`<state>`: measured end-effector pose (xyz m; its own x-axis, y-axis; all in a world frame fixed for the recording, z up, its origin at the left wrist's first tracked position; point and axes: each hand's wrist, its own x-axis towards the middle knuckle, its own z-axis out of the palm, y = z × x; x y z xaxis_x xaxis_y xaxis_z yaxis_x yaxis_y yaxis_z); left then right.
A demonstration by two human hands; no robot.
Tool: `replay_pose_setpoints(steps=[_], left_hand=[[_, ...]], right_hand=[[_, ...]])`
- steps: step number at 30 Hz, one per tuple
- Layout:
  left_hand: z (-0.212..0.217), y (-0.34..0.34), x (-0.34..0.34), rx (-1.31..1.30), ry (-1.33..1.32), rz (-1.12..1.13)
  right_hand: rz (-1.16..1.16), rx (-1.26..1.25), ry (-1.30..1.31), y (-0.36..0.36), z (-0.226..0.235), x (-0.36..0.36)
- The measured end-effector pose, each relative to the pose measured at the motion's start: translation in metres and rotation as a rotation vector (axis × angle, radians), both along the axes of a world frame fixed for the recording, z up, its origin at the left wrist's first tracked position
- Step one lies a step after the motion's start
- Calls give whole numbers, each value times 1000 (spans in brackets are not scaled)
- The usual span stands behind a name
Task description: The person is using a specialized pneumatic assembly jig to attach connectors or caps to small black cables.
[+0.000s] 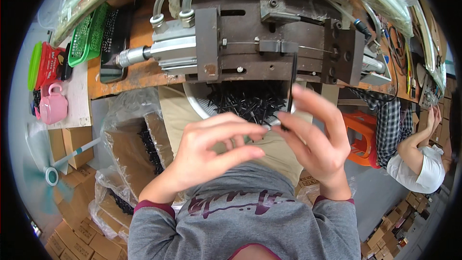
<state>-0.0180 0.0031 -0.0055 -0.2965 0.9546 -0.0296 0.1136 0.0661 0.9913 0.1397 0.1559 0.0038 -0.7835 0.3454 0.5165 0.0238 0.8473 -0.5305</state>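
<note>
My right hand is partly curled, with a thin black rod standing up from its fingers toward the machine. At its lower fingertips is a small pale piece, too blurred to name. My left hand reaches in from the left with fingers stretched and thumb apart; its fingertips are close to that piece. Beneath and beyond both hands, a white tub holds a heap of thin black parts. Past the tub lies a dark metal fixture with a small clamping block at its middle.
A pneumatic cylinder with clear hoses sits on the wooden bench. At left are a green basket and a pink cup. Plastic-lined cartons stand lower left. An orange stool and another person are at right.
</note>
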Motion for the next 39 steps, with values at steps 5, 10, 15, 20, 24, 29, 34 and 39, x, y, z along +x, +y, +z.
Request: replay_pose_setpoints(steps=[5,10,15,20,24,29,34,39], left_hand=[[16,3,-1,132,255,22],[34,9,-13,306,424,80],[68,39,-44,483,673,198],[89,116,-91,593,1093,463],[93,167,-123,458,1346,474],[95,209,-146,-85,1513,407],[100,189,-132,226,1366,394],[105,166,-129,186,1265,329]], right_hand=[[-61,234,-79,16,-10,-28],[-97,319,-188,16,-1,-34],[-67,342,-214,22,2,-36],[-49,275,-316,23,22,-33],[-35,202,-154,51,54,-37],[-270,342,121,128,91,-68],[-390,710,-146,223,109,-82],[-315,370,-356,234,104,-96]])
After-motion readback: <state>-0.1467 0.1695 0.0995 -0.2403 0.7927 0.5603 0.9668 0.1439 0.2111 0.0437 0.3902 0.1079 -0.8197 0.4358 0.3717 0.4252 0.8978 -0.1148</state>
